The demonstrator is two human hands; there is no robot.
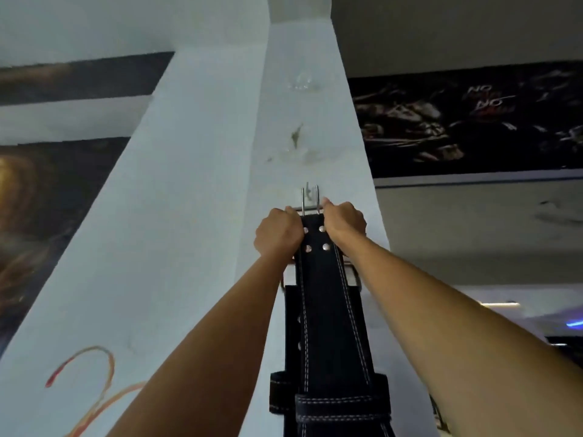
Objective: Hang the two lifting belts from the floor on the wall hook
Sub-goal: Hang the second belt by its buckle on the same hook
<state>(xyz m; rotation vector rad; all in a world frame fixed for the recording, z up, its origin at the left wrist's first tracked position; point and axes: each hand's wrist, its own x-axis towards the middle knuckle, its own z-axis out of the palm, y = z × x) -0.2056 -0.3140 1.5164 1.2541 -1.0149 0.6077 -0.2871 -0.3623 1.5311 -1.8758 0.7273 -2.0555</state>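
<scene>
A black lifting belt point(325, 310) with white stitching and silver rivets hangs down the white pillar. My left hand point(277, 233) and my right hand point(345, 220) both grip its top end, where the buckle's two metal prongs point(310, 198) stick up against a small wall hook point(312, 192). Whether the buckle rests on the hook I cannot tell. Behind the front belt, a second black belt point(291, 313) hangs against the pillar, its metal buckle showing at both sides just below my hands.
The white pillar point(205, 216) fills the middle of the view, with stains above the hook. Dark posters point(473, 121) cover the walls to the left and right. An orange-red painted swirl point(82, 370) marks the pillar's lower left.
</scene>
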